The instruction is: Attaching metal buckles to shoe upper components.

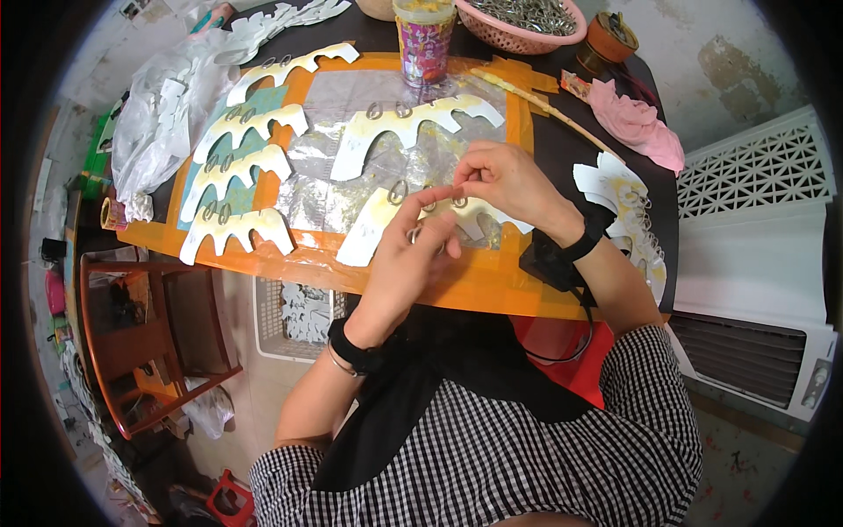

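The white card cutout (399,224) lies flat on the tabletop (492,285) directly under both hands, its long axis running left to right. The right hand (509,184) pinches a small metal ring (458,200) at the cutout's upper edge; the left hand (408,255), fingers (436,204) pressed together, touches just beside it, equally near.

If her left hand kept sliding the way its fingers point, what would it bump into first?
Probably the right hand: the left hand points up and right, its fingers already nearly meeting the right hand's fingers over the white wing-shaped card cutout. Depth is uncertain.
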### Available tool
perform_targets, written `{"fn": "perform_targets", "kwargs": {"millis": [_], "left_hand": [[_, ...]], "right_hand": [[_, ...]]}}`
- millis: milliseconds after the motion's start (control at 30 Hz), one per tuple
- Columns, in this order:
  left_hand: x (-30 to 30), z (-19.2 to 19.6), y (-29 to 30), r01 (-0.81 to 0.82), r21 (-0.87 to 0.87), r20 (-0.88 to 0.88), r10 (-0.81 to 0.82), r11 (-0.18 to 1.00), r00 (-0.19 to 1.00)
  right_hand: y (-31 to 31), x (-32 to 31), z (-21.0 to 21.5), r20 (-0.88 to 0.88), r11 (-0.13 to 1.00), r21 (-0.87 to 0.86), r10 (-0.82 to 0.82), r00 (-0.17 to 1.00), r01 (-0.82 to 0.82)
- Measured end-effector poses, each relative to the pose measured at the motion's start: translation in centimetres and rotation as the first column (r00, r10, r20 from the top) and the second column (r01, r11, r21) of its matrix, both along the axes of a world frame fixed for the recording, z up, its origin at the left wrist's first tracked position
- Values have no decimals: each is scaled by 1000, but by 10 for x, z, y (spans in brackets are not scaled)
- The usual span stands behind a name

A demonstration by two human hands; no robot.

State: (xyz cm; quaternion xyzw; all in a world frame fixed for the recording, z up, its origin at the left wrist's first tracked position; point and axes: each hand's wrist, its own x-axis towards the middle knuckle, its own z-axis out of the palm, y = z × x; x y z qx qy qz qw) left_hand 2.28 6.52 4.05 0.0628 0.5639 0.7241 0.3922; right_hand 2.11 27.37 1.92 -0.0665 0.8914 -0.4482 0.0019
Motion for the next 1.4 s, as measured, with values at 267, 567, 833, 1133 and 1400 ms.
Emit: {"fn": "perform_targets", "kwargs": {"millis": [267, 567, 833, 1133, 1400], "left_hand": [[-7, -1, -7, -58, 221, 308, -13, 973, 951], [-8, -4, -3, -4, 305, 299, -92, 952, 950], [-5, -17, 1, -4, 399, 476, -203, 917, 855], [-5, -13, 10, -44, 347, 520, -154, 937, 840], [26, -16, 27, 35, -265, -786, -236, 964, 571]], "right_hand": [[6, 3, 11, -62, 998, -62, 26, 998, -30], [-3, 13, 38, 90, 882, -330, 385, 918, -338], [-9, 16, 29, 145, 829, -489, 385, 911, -272], [13, 14, 49, 194, 824, -562, 219, 956, -75], [34, 8, 48, 230, 767, -642, 173, 958, 16]]}}
